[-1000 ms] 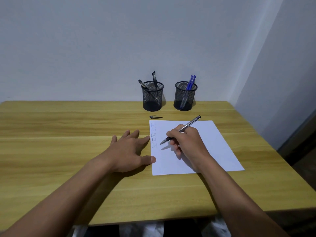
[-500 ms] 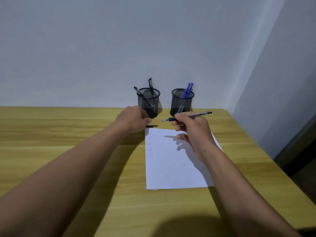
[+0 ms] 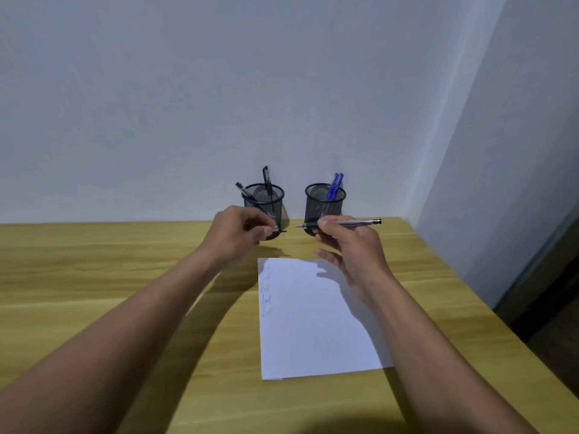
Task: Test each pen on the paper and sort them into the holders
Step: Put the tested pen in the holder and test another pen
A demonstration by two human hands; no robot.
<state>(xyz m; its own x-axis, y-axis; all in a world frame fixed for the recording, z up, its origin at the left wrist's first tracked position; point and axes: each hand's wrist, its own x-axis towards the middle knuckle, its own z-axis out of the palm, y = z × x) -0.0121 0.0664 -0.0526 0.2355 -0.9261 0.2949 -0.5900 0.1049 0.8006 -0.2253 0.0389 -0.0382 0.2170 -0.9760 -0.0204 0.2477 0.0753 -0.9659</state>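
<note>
1. Here the right hand (image 3: 351,249) pinches a silver pen (image 3: 341,224) between thumb and forefinger near its dark grip section, with the barrel lying level and the bare tip pointing left.
2. The left hand (image 3: 241,234) is closed on a small dark pen cap (image 3: 279,231), of which only an end shows past the fingertips; it sits just in front of the left holder (image 3: 264,208).
3. The pen looks light and stiff with a smooth metal barrel, so it could slip in the fingers; I judge the dark section near the tip the surest place to hold it.
4. The cap is tiny and easy to drop, and it probably needs lining up squarely with the tip.
5. Behind the hands, the left holder has two black pens (image 3: 266,183) leaning in it, and the right holder (image 3: 324,205) has blue pens (image 3: 335,184).
6. Both holders are light mesh cups, so a knock from a hand could tip them.
7. The paper (image 3: 313,317) lies on the counter (image 3: 125,277) below the right wrist, with faint scribbles down its left edge.
8. The holders stand close to the wall at the counter's far edge, leaving little room behind them; open counter spreads to the left, and the right edge is near the paper.
</note>
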